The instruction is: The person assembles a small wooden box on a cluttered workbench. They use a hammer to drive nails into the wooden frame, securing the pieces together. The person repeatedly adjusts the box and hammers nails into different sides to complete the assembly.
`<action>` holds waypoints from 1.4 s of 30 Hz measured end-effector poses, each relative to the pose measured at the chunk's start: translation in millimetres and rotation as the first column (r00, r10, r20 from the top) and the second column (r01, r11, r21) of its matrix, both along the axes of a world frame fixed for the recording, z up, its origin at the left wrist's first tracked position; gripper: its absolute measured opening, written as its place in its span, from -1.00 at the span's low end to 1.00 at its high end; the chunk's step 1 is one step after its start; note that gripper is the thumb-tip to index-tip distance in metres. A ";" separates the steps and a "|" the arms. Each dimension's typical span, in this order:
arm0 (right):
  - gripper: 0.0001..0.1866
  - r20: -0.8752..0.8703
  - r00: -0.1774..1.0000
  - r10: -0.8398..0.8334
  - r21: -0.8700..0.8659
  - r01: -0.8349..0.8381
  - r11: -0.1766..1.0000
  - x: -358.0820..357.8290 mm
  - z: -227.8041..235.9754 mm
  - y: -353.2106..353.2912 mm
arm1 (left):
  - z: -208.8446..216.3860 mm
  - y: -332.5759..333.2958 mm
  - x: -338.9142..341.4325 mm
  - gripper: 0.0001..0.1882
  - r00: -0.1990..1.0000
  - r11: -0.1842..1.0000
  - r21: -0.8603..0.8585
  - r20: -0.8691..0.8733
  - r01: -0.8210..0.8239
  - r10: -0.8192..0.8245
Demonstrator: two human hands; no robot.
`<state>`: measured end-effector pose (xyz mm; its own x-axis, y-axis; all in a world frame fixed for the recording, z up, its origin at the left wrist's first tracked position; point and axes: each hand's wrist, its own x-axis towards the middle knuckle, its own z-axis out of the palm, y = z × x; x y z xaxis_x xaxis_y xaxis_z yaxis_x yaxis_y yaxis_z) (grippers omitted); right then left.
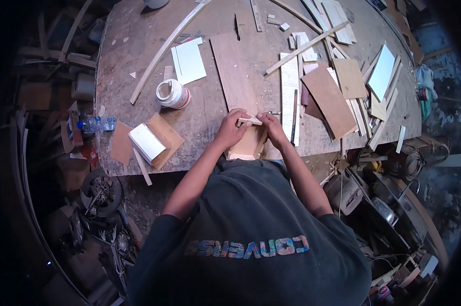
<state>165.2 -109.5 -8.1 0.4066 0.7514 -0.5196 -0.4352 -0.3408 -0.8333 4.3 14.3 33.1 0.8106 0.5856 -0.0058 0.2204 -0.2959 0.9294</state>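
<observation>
At the table's near edge, both my hands are closed on the ends of a short pale wood strip [250,121]. My left hand [233,128] pinches its left end, and my right hand [273,129] grips the right end. Just below the strip, close against my shirt, is a small wooden box-like piece [246,142] with pale edges; my fingers and forearms partly cover it. A long brown board [234,74] runs away from my hands toward the far side. Whether the strip touches the box piece I cannot tell.
An open white jar [175,97] stands to the left, near a white panel [189,61]. A plastic bottle [95,124] lies at the left edge. Several boards surround a brown panel [330,99] on the right. A dark thin tool [294,117] lies beside my right hand.
</observation>
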 end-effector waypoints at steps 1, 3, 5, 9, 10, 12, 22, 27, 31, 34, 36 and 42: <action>-0.65 -0.021 1.000 0.010 -0.011 -0.010 1.000 0.3 -4.3 0.0 | -3.3 1.3 -0.5 -0.76 1.000 0.998 0.066 0.022 0.013 -0.015; -0.65 -0.059 0.998 0.027 -0.030 -0.029 0.999 2.8 -7.9 2.4 | -8.4 6.7 -1.2 -0.75 0.999 0.996 0.082 0.004 0.047 -0.047; -0.64 -0.030 0.999 0.032 -0.041 -0.033 0.999 2.5 -8.6 5.7 | -11.5 11.6 -2.0 -0.75 0.997 0.993 0.091 0.001 0.079 -0.080; -0.60 0.081 0.995 0.061 -0.040 -0.058 0.998 -1.8 -2.8 7.6 | -11.5 18.7 -7.6 -0.75 0.990 0.993 -0.053 -0.087 0.104 -0.109; -0.59 0.123 0.990 0.073 -0.063 -0.065 0.996 -2.7 -0.6 7.7 | -9.8 18.4 -7.9 -0.75 0.985 0.988 -0.119 -0.131 0.096 -0.112; -0.57 0.206 0.973 0.099 -0.106 -0.079 0.991 -4.1 2.8 10.5 | -9.8 20.2 -5.8 -0.75 0.980 0.984 -0.150 -0.159 0.098 -0.121; -0.54 0.125 0.989 0.082 -0.163 -0.061 0.985 -2.9 1.6 11.3 | -4.2 3.3 -14.2 -0.78 0.998 0.997 0.072 0.058 -0.039 0.035; -0.53 0.195 0.977 0.084 -0.209 -0.043 0.977 -4.5 -2.4 15.8 | -6.2 3.2 -14.2 -0.77 0.998 0.993 0.098 0.021 -0.059 0.057; -0.53 0.310 0.949 0.056 -0.201 0.008 0.980 -15.0 -1.5 20.4 | -16.6 -9.7 -14.6 -0.83 0.988 0.966 0.211 0.073 -0.149 0.136; -0.55 0.324 0.946 0.019 -0.183 0.043 0.982 -18.5 0.8 20.1 | -17.4 -16.1 -11.6 -0.85 0.984 0.963 0.202 0.041 -0.178 0.173; -0.56 0.331 0.943 0.017 -0.195 0.051 0.980 -18.1 -0.7 19.3 | -17.5 -17.3 -8.1 -0.85 0.983 0.961 0.208 0.045 -0.181 0.176; -0.48 0.313 0.949 0.047 -0.216 0.023 0.976 -12.0 2.8 17.6 | -29.2 -10.5 -6.5 -0.80 0.985 0.977 0.140 0.078 -0.161 0.151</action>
<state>153.2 -91.9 -5.3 0.5668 0.6426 -0.5155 -0.1578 -0.5294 -0.8335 -2.2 3.8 3.8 0.7047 0.6957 0.1396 0.2137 -0.3957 0.8932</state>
